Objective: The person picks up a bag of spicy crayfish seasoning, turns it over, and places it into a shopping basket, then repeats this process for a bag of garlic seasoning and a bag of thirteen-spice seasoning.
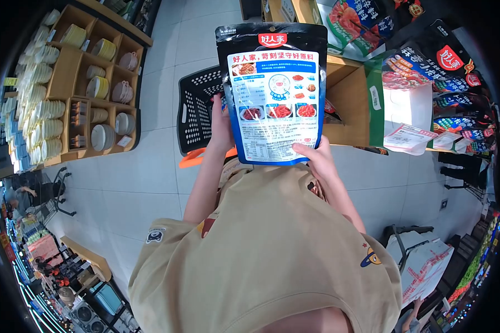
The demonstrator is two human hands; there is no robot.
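A large black and blue seasoning pouch [275, 102] is held upright before me, its printed white label facing me. My right hand [315, 157] grips its lower right corner, thumb on the front and fingers behind. My left hand [221, 126] is at the left edge, its fingers partly hidden behind the pouch. Behind my left hand is a black perforated shopping basket [197, 91] with an orange handle [193, 159]. The pouch covers part of the basket, and what carries the basket is hidden.
Wooden shelving [76, 72] with stacked bowls stands at left. At right, more seasoning pouches [455, 58] surround a green-edged display box [408, 105]. Grey floor tiles [155, 105] run between. Toward the lower right stands a cart with white boxes [422, 266]. Other people are at the edges.
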